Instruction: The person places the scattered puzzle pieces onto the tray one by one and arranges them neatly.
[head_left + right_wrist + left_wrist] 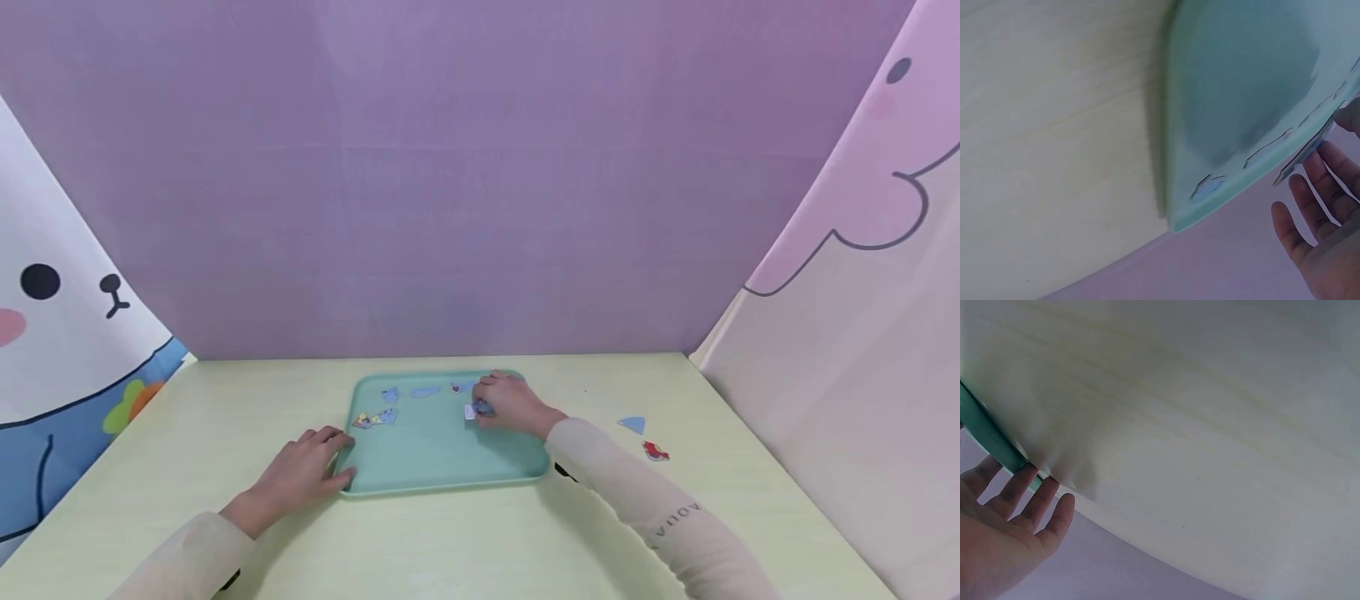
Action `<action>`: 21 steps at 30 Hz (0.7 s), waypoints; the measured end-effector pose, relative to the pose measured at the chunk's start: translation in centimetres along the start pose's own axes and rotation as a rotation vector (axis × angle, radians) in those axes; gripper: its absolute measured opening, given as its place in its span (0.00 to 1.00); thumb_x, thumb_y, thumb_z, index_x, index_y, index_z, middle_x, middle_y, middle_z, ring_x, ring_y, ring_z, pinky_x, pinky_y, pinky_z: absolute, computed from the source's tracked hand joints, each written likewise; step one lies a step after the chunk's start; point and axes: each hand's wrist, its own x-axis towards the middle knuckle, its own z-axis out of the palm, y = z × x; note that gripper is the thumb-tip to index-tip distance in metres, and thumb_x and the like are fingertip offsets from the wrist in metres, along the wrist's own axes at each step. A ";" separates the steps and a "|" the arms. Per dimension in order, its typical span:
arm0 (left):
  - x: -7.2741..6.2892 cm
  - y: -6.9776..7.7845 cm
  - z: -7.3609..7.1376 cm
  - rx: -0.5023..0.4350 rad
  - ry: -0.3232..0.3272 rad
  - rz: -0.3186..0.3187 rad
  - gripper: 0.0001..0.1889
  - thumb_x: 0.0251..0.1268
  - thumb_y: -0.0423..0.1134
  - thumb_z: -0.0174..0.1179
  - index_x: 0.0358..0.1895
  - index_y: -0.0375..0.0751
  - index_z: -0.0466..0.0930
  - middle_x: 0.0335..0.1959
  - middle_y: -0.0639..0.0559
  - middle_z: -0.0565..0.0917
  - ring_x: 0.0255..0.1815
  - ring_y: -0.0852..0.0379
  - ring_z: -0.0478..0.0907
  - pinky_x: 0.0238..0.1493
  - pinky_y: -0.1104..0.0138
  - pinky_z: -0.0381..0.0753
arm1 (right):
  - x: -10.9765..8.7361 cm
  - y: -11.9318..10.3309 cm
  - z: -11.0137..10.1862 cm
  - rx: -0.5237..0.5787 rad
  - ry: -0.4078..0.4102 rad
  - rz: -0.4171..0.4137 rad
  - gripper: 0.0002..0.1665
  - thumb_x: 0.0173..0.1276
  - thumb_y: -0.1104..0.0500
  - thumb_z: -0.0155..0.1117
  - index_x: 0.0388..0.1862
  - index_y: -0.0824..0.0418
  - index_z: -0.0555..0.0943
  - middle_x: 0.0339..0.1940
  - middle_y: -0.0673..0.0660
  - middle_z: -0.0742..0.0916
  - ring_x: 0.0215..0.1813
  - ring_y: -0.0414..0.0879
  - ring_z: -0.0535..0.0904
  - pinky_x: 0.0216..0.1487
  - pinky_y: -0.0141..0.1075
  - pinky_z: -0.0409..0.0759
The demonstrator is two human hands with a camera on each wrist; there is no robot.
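Pale-yellow table [450,546]: right hand [513,405] pinches a flat blue-white piece [471,412] at two o'clock over the mint-green rectangular tray [435,460]; I fear the left hand [306,469], fingers spread, jogging it

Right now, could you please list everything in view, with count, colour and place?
Table: one, pale yellow, across the foreground
Tray: one, mint green, on the table
Pieces in the tray: several, exact count unclear, mostly pale blue, along its far and left sides
Held piece: one, bluish, at the tray's far right
Blue piece: one, blue, right of the tray
Red piece: one, mainly red, near the blue piece
Backdrop: one, purple, behind the table
Printed panels: two, white-blue left, pink-cream right
Sleeves: two, pale beige, on the forearms
Left hand: one, bare, touching the tray's left edge
Right hand: one, bare, pinching the held piece
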 end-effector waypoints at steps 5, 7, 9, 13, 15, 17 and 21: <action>0.0 0.0 0.1 -0.003 -0.002 -0.002 0.22 0.51 0.49 0.64 0.46 0.38 0.79 0.46 0.43 0.79 0.43 0.44 0.76 0.33 0.53 0.77 | 1.3 -1.2 0.0 0.008 -0.053 -0.010 0.11 0.59 0.50 0.62 0.38 0.53 0.80 0.38 0.46 0.83 0.39 0.40 0.71 0.41 0.34 0.73; 0.0 -0.1 0.1 -0.006 -0.002 0.000 0.22 0.51 0.48 0.64 0.46 0.39 0.79 0.46 0.43 0.79 0.43 0.44 0.76 0.33 0.53 0.77 | 1.8 -1.7 0.0 0.010 -0.068 -0.017 0.10 0.59 0.50 0.61 0.38 0.52 0.79 0.39 0.46 0.82 0.39 0.40 0.71 0.41 0.34 0.73; 0.0 -0.1 0.1 -0.006 0.001 0.001 0.22 0.50 0.48 0.64 0.46 0.38 0.79 0.46 0.43 0.79 0.43 0.44 0.76 0.33 0.53 0.77 | 2.2 -2.2 0.0 0.012 -0.072 -0.032 0.10 0.60 0.50 0.61 0.37 0.52 0.79 0.38 0.45 0.82 0.38 0.40 0.70 0.40 0.34 0.72; 0.0 -0.1 0.2 -0.003 0.010 0.000 0.22 0.51 0.49 0.64 0.46 0.39 0.79 0.46 0.43 0.79 0.43 0.44 0.76 0.33 0.53 0.77 | 3.1 -2.9 0.2 0.008 -0.083 -0.052 0.09 0.61 0.50 0.60 0.38 0.51 0.78 0.37 0.44 0.82 0.38 0.39 0.70 0.40 0.34 0.72; 0.1 -0.2 0.3 -0.004 0.010 -0.002 0.22 0.51 0.49 0.64 0.46 0.39 0.79 0.46 0.43 0.79 0.43 0.44 0.76 0.33 0.53 0.77 | 3.6 -3.2 0.5 -0.004 -0.086 -0.056 0.09 0.61 0.49 0.60 0.38 0.50 0.78 0.37 0.44 0.81 0.38 0.39 0.70 0.40 0.34 0.72; 0.1 -0.2 0.3 -0.006 0.009 -0.003 0.22 0.51 0.49 0.64 0.46 0.38 0.79 0.46 0.43 0.79 0.43 0.44 0.76 0.34 0.53 0.77 | 4.0 -3.5 0.9 -0.016 -0.088 -0.061 0.09 0.61 0.48 0.61 0.38 0.49 0.78 0.37 0.43 0.81 0.39 0.39 0.70 0.41 0.34 0.72; 0.1 -0.1 0.3 -0.009 0.003 -0.008 0.23 0.50 0.49 0.64 0.46 0.38 0.79 0.46 0.43 0.79 0.43 0.44 0.76 0.34 0.52 0.77 | 4.9 -4.0 1.5 -0.026 -0.083 -0.066 0.09 0.59 0.48 0.62 0.37 0.48 0.78 0.37 0.42 0.81 0.39 0.38 0.69 0.40 0.34 0.72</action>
